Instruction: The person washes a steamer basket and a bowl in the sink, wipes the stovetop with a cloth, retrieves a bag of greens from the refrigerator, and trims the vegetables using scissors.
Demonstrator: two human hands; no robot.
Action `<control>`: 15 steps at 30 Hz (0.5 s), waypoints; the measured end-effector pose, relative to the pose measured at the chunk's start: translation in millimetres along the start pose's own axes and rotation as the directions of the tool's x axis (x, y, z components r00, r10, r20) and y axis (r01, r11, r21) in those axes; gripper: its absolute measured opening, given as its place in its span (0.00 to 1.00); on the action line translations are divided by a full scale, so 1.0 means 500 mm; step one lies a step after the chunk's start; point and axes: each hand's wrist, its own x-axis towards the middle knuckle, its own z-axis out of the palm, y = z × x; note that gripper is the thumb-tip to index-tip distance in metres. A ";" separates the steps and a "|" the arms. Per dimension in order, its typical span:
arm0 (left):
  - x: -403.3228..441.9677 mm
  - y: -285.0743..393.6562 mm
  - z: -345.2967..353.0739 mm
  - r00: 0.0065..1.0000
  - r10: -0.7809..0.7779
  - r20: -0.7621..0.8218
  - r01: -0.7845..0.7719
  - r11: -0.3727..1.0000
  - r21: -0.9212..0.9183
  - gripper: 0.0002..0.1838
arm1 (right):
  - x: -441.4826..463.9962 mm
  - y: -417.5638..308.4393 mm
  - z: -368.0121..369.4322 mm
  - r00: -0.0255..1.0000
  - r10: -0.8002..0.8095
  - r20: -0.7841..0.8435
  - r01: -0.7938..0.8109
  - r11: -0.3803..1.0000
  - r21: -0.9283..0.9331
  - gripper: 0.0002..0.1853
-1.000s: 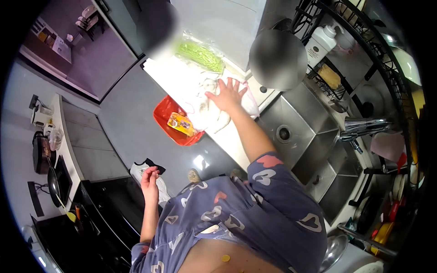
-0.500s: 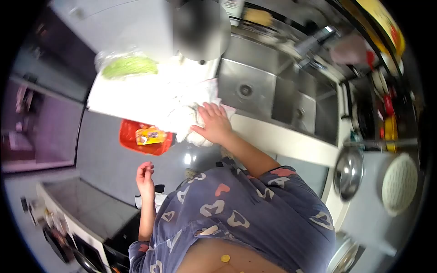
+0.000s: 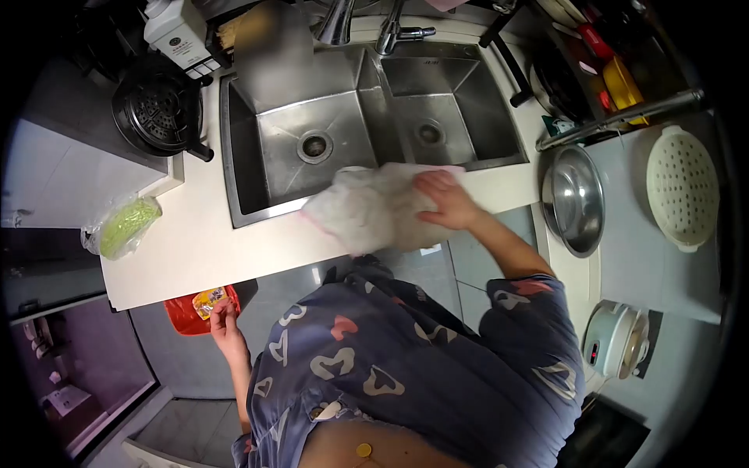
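In the head view, the right hand [image 3: 451,206] lies, fingers wide, on a pink-edged white cloth [image 3: 367,209] across a steel double sink's [image 3: 328,113] front rim. The left hand [image 3: 228,334], fingers bent, may be empty; I cannot tell. A white plastic bottle's [image 3: 175,31] label is illegible.

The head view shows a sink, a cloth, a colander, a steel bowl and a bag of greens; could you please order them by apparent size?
1. Sink
2. Cloth, its edges blurred
3. Colander and steel bowl: too alike to rank
4. Bag of greens
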 end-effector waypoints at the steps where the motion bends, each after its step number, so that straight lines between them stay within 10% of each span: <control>1: 0.000 -0.003 0.006 1.000 -0.005 -0.013 0.005 1.000 0.006 0.08 | -0.021 0.029 -0.029 0.999 0.022 0.024 -0.021 1.000 -0.011 0.37; 10: -0.002 0.017 0.069 0.988 0.028 -0.151 -0.003 0.987 0.161 0.11 | 0.064 0.048 -0.016 0.990 0.016 -0.141 -0.013 1.000 0.027 0.36; 12: -0.003 0.033 0.087 0.989 0.050 -0.141 -0.027 0.987 0.161 0.12 | 0.108 0.050 0.017 0.997 -0.058 0.051 0.057 0.998 0.025 0.28; 15: -0.012 0.113 0.112 0.990 0.104 -0.094 -0.069 0.945 0.320 0.15 | 0.203 0.017 0.019 0.962 -0.254 -0.101 0.259 0.965 0.043 0.26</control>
